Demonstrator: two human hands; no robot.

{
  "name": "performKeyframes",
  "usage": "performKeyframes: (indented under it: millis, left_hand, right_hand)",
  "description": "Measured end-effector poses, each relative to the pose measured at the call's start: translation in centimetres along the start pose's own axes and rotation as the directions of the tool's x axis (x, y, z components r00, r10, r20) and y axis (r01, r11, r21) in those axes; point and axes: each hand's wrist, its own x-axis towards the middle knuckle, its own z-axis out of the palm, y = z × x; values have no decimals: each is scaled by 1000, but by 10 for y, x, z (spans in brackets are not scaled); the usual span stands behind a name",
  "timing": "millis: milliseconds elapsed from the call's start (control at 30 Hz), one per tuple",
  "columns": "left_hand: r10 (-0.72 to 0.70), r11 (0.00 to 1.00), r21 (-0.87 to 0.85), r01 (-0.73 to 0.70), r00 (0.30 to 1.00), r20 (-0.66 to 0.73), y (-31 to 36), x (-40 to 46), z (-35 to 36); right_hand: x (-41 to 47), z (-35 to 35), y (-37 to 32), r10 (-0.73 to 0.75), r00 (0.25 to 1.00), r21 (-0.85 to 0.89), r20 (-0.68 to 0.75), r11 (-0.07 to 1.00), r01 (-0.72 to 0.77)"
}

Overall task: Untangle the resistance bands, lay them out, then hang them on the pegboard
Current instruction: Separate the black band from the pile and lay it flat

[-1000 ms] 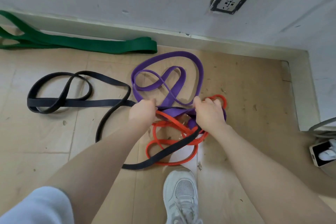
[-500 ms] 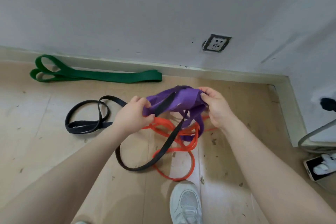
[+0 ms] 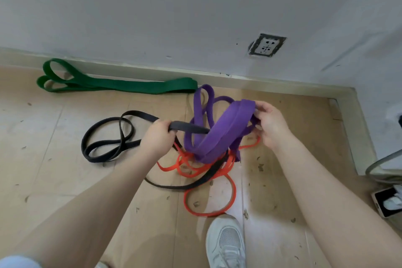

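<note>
While the green band (image 3: 121,87) lies flat by the wall, your left hand (image 3: 157,140) grips the black band (image 3: 104,143); draw it slowly out of the knot as your right hand (image 3: 270,125) pinches the purple band (image 3: 219,135) above the orange band (image 3: 208,193).

White shoe (image 3: 226,243) on wooden floor (image 3: 54,169), wall socket (image 3: 267,45) above.

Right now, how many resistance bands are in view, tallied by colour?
Green band: 1, lying apart along the wall
Black band: 1, gripped by the left hand
Purple band: 1, held up by the right hand
Orange band: 1, on the floor, tangled with black and purple
Total: 4
</note>
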Motion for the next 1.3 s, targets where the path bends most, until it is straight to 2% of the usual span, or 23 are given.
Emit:
performKeyframes:
  millis: [67, 100, 167, 200, 233, 267, 300, 333, 367, 400, 433, 467, 533, 633, 700, 767, 833, 900, 933, 1033, 1133, 1200, 1300]
  left_hand:
    - [-107, 994, -29, 105, 992, -72, -15, 2, -5]
    - [-140, 989, -50, 137, 988, -59, -22, 3, -9]
    - [-154, 985, -78, 154, 988, 6, -32, 3, -12]
    - [-151, 985, -80, 153, 988, 25, -34, 3, -13]
    - [-148, 985, -82, 150, 988, 35, -34, 4, -13]
    - [-149, 983, -100, 153, 988, 41, -34, 5, -11]
    - [-154, 977, -141, 160, 987, 51, -33, 5, -9]
    - [-162, 963, -205, 173, 984, 67, -32, 4, -8]
    - [-168, 942, -280, 186, 982, 87, -30, 4, -6]
    - [-160, 923, -340, 182, 983, 92, -29, 3, -3]
    - [-141, 920, -357, 159, 987, 76, -29, 3, -1]
    - [-120, 932, -338, 129, 992, 47, -28, 3, 1]
    - [-90, 949, -303, 83, 996, -9, -27, 2, 2]
    - [-60, 910, -413, 40, 998, -36, -23, -2, 2]
    - [-76, 855, -518, 35, 995, -59, -21, -7, -2]
    - [-132, 798, -602, 31, 983, -125, -23, -7, -5]
    - [-214, 731, -682, 29, 958, -189, -27, -4, -7]
    - [-336, 654, -754, 64, 917, -213, -35, 3, -8]
    - [-399, 624, -776, 96, 893, -211, -39, 6, -9]
    - [-466, 631, -755, 178, 865, -186, -46, 10, -14]
    - [-404, 728, -657, 195, 897, -181, -42, 9, -24]
    - [-356, 805, -562, 188, 912, -205, -35, 9, -32]
    - [-396, 844, -476, 246, 885, -244, -24, 14, -42]
  right_hand:
    - [18, -16, 16, 38, 969, -114, -246, 991, -68]
    - [22, -23, 24, 46, 948, -235, -313, 964, -125]
    - [19, -23, 32, -53, 922, -587, -383, 785, -199]
    - [11, -17, 33, -201, 929, -727, -310, 680, -95]
    - [1, -6, 34, -370, 920, -807, -130, 578, 119]
    - [-9, 7, 37, -508, 852, -810, 126, 443, 384]
    - [-20, 21, 44, -568, 719, -744, 402, 255, 617]
    - [-26, 34, 56, -536, 560, -642, 633, 41, 766]
    - [-30, 45, 67, -440, 421, -528, 793, -150, 836]
    - [-31, 55, 74, -303, 342, -426, 889, -276, 862]
    - [-29, 64, 80, -175, 312, -355, 934, -361, 862]
    - [-26, 72, 84, -94, 296, -307, 951, -434, 847]
    - [-16, 83, 85, 42, 328, -254, 944, -544, 800]
    - [-4, 102, 88, 76, 369, -206, 926, -718, 665]
    - [3, 109, 91, 40, 418, -242, 907, -763, 599]
    - [9, 107, 94, 47, 467, -263, 883, -774, 576]
    - [8, 100, 96, 93, 460, -227, 883, -773, 592]
    - [3, 90, 93, 105, 482, -291, 870, -680, 673]
    - [-1, 86, 86, 45, 497, -391, 867, -558, 732]
    - [-11, 70, 49, -283, 606, -630, 743, 7, 776]
    - [-22, 49, 4, -568, 716, -564, 405, 461, 685]
    - [-28, 35, -17, -644, 727, -382, 240, 625, 680]
    - [-39, 22, -31, -657, 742, -190, 136, 717, 670]
